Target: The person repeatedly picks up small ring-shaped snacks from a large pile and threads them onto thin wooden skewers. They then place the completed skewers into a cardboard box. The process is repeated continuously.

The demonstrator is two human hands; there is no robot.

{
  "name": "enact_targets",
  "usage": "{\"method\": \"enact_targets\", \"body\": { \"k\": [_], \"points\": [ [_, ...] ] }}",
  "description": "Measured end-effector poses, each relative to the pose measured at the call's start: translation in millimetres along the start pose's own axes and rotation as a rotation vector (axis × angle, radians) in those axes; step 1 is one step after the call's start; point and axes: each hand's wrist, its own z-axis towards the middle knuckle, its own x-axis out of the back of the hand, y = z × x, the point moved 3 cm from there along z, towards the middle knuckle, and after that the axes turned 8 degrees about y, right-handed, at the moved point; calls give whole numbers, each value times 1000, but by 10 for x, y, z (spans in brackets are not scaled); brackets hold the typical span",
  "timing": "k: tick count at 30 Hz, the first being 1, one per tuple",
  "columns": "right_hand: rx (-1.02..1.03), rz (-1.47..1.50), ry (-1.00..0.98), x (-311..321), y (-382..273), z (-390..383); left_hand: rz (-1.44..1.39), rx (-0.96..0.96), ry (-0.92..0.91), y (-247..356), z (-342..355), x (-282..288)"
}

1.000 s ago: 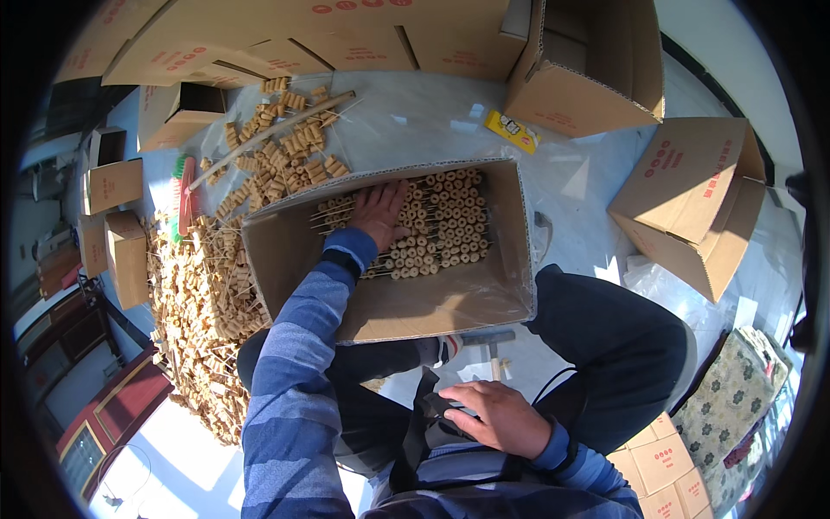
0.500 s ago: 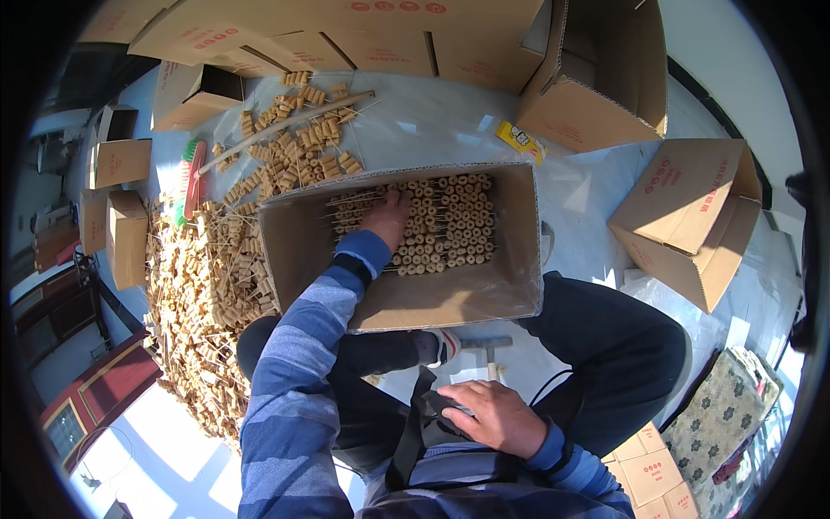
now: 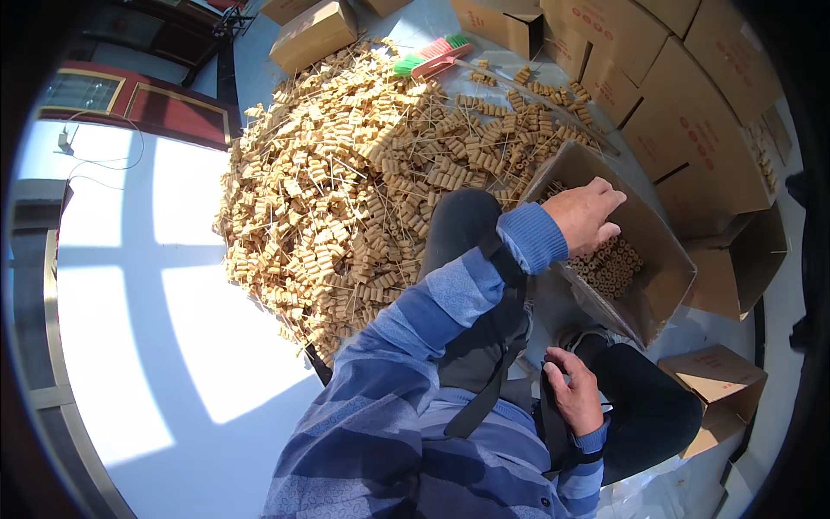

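Note:
My left hand [image 3: 588,212] is above the near left rim of an open cardboard box [image 3: 664,290]. Its fingers are slightly bent with the thumb apart, and nothing shows between them. Inside the box, tan ribbed rolls on sticks [image 3: 609,270] are packed upright, their round ends showing; my hand and sleeve hide part of them. A large loose heap of the same skewered rolls [image 3: 346,199] spreads on the floor to the left of the box. My right hand [image 3: 575,394] is low at my lap, with its fingers curled around a black strap [image 3: 552,419].
A broom with a red and green head [image 3: 432,59] lies at the heap's far edge, its handle slanting right. Large cardboard cartons [image 3: 683,130] stand at the far right. Open boxes [image 3: 713,381] sit right of my leg. A brown box [image 3: 313,39] stands beyond the heap.
My view has swung left, so the heap is now central and the box sits at the right. My left hand has come up out of the box; the right stays at my lap.

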Motion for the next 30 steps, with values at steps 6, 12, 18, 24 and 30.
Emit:
{"method": "enact_targets", "body": {
  "k": [6,12,18,24,30],
  "points": [
    [168,-188,-76,-449,-217,-62,-4,507,428,-1051,-2073,1280],
    [156,-263,-127,-721,-339,23,-296,1291,747,-2381,-4520,1436],
    [117,-348,-159,-856,-370,151,-64,1388,1322,-3008,-5617,2574],
    [82,-420,-144,-920,-359,223,20,1773,974,-3947,-5215,3316],
    [-108,-316,-131,-910,-218,242,58,1814,572,-4850,-4600,3354]
  ]
}}
